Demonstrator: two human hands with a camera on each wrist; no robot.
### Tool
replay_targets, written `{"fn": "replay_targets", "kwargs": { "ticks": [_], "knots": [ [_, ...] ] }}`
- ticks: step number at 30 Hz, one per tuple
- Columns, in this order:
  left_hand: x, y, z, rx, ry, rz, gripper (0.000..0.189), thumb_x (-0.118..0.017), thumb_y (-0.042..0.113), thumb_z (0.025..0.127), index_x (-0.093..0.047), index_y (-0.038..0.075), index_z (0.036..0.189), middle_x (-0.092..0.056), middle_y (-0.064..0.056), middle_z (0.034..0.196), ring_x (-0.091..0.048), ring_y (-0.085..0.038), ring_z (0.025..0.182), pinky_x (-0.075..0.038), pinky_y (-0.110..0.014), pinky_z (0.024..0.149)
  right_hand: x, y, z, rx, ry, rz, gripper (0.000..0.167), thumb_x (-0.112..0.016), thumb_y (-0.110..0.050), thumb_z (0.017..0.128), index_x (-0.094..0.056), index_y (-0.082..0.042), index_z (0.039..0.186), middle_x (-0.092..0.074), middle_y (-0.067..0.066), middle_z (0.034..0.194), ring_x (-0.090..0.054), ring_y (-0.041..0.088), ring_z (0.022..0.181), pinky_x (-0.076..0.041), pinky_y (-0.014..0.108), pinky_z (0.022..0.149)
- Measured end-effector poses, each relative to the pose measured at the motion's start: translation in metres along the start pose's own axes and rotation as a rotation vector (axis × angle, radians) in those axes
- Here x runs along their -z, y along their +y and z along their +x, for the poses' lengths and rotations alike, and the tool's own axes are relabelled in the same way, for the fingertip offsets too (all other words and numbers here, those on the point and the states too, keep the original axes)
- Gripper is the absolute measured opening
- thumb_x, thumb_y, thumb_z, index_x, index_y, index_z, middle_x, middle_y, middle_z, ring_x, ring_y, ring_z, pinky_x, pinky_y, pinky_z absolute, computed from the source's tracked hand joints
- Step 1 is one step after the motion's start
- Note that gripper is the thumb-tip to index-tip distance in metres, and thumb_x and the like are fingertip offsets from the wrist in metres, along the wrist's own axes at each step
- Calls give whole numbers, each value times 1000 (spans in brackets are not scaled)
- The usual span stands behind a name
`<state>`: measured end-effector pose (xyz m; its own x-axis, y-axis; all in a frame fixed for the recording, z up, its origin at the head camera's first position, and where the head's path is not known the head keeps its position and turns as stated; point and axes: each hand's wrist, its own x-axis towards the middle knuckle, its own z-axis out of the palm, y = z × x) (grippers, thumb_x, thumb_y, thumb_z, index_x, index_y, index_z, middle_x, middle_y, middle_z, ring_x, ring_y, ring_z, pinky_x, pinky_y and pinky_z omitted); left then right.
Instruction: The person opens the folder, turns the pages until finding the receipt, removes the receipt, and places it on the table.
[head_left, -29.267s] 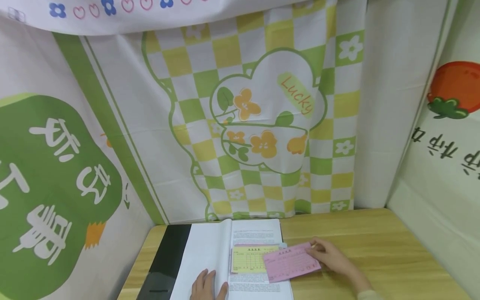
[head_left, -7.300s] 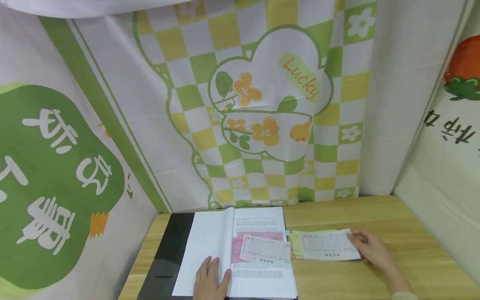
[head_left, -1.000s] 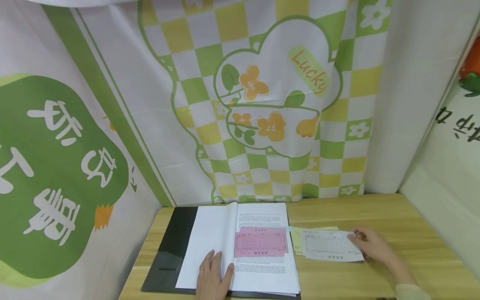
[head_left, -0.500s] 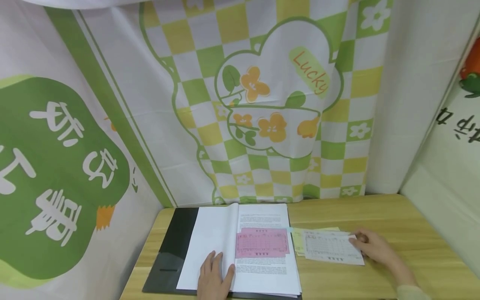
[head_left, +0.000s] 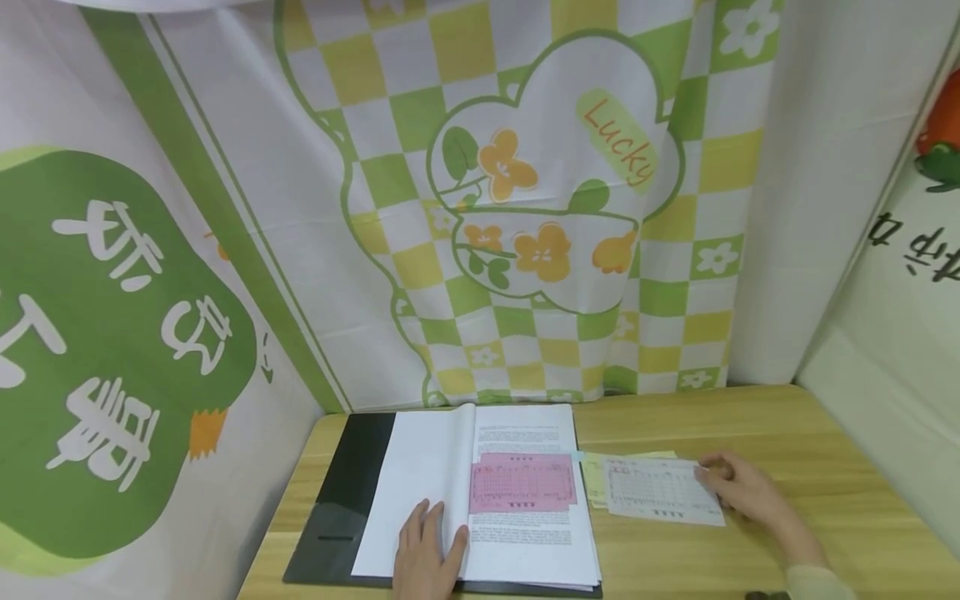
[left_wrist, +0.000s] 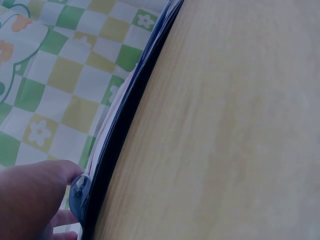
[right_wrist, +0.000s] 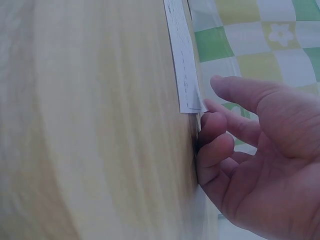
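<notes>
My left hand (head_left: 426, 552) rests on the left page of an open folder (head_left: 337, 500) near the centre fold. Its thumb lies by the curled page edge (left_wrist: 80, 197) in the left wrist view. On the printed right page (head_left: 525, 533) lie overlapping pink slips (head_left: 521, 485). Right of the folder, a white slip (head_left: 660, 490) lies over yellow slips (head_left: 593, 479) at the tabletop. My right hand (head_left: 746, 492) is at its right end. In the right wrist view the slip's corner is slightly raised beside my fingertips (right_wrist: 214, 122), while the thumb stands apart from it.
A pale blue tab (head_left: 578, 457) sticks out at the page's right edge. The wooden table (head_left: 810, 467) reaches to the checked cloth (head_left: 517, 342) behind. Printed cloth walls stand left and right. A small dark thing (head_left: 765, 595) shows at the front edge.
Since several seconds ago the white slip over the pink slips has gone from the page. In the last second the white slip by my right hand has turned slightly; the left hand has stayed.
</notes>
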<state>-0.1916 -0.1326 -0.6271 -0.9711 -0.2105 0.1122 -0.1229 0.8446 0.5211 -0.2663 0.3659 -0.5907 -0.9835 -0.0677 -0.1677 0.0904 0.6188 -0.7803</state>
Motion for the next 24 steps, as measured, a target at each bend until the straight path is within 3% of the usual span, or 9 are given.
{"fn": "replay_targets", "kwargs": {
  "ticks": [7,14,18,24],
  "knots": [
    [-1,-1,1,0,2,6,62,-69,51,97,-62,5,139,-48,-21,152,-44,-44,141,-40,-64,114,0,-4,0,-8,10,-14,47,-60,-28,109,-52,8,138,-62,9,94,-56,19,70,-48,28,53],
    [1,0,1,9,-9,-2,63,-69,51,98,-61,6,140,-47,-22,154,-43,-44,143,-38,-64,116,-7,-28,6,67,72,-113,54,-59,-36,110,-53,10,138,-69,14,103,-64,23,89,-52,35,71],
    [1,0,-1,5,-7,4,63,-69,51,97,-61,6,140,-47,-22,154,-43,-45,142,-39,-64,115,-25,-47,12,73,79,-92,62,-65,-39,106,-48,8,142,-68,17,102,-65,26,88,-53,36,70],
    [0,-1,-2,0,-2,-2,63,-68,53,98,-61,6,140,-47,-21,154,-43,-44,143,-39,-64,115,-66,-71,22,93,8,-58,66,-70,-42,102,-48,3,145,-63,9,94,-57,20,77,-47,32,66]
  ]
}}
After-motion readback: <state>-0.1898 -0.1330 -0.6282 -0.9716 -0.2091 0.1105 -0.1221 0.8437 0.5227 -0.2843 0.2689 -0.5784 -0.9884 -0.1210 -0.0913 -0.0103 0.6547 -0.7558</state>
